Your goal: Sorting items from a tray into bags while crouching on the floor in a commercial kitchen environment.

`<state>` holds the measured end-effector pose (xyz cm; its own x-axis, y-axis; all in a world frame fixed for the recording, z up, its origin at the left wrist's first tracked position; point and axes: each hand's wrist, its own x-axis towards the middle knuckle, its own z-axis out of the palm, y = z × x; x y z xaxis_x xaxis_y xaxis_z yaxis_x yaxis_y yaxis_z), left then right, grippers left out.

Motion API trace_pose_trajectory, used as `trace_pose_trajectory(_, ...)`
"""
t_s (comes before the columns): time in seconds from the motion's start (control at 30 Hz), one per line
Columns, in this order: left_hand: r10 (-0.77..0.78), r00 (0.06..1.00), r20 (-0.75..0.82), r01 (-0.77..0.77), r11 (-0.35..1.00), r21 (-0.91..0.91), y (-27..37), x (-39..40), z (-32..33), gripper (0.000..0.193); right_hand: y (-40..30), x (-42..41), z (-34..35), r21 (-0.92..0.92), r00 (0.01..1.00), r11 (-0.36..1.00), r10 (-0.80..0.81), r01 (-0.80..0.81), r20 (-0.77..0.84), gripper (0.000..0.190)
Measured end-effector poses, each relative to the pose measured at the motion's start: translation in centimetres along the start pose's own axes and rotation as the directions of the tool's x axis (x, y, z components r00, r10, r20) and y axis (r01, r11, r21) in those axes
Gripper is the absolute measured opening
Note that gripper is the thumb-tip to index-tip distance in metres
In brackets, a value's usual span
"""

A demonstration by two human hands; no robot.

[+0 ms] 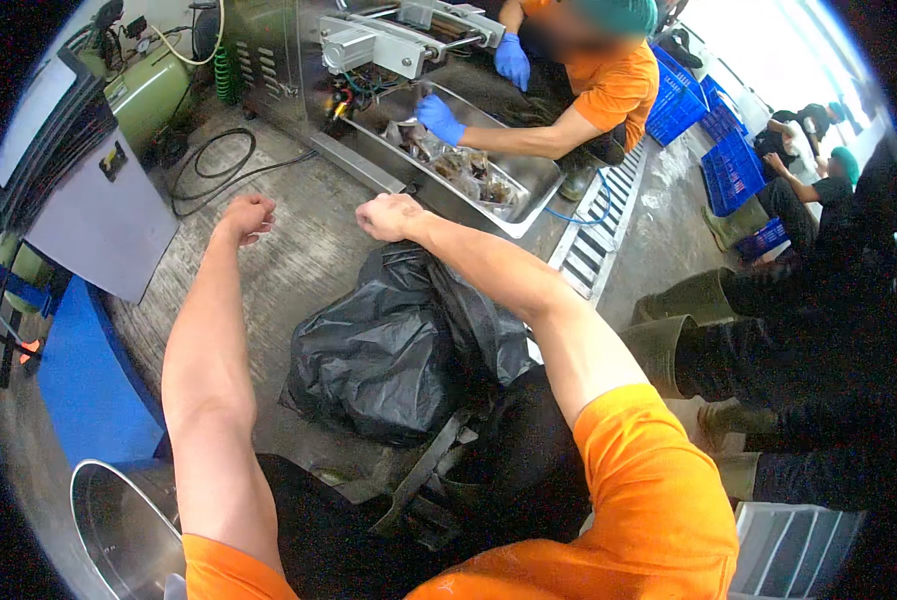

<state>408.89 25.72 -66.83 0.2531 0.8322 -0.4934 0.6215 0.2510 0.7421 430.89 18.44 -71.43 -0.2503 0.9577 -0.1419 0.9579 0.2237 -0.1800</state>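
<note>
My left hand [250, 217] hangs over the bare concrete floor, its fingers loosely curled and slightly apart. Nothing shows in it. To its right, my right hand [388, 217] has its fingers curled under, near the rim of a metal tub. Whether anything is inside this fist is hidden. A bulky black plastic bag [373, 345] rests on the floor between my arms. Its gathered upper part rises to just under my right wrist, and I cannot tell if they touch.
A co-worker in blue gloves [439, 120] reaches into the stainless steel tub [546, 184], which holds clear plastic packs [467, 169]. A black hose [242, 176] lies coiled on the floor. A drain grate [595, 225], blue crates [733, 172] and people in boots [662, 352] stand rightward.
</note>
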Motion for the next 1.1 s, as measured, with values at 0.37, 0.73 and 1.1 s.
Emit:
trace_pose_trajectory(0.37,0.007,0.998,0.064,-0.008,1.0,0.016,2.6,0.2,2.0,0.021,2.5,-1.5,-0.7,-0.003,1.0,1.0,0.012,-0.012,0.022,0.02)
trace_pose_trajectory(0.73,0.011,0.999,0.038,-0.012,1.0,0.026,3.3,0.8,3.3,0.022,4.0,-1.9,-0.4,-0.019,1.0,1.0,0.017,-0.016,0.007,0.017)
trace_pose_trajectory(1.1,0.183,0.981,0.069,-0.179,0.982,-0.054,5.5,-4.3,2.8,0.02,1.3,-1.1,-0.2,-0.15,0.986,0.988,0.064,-0.041,0.152,0.024)
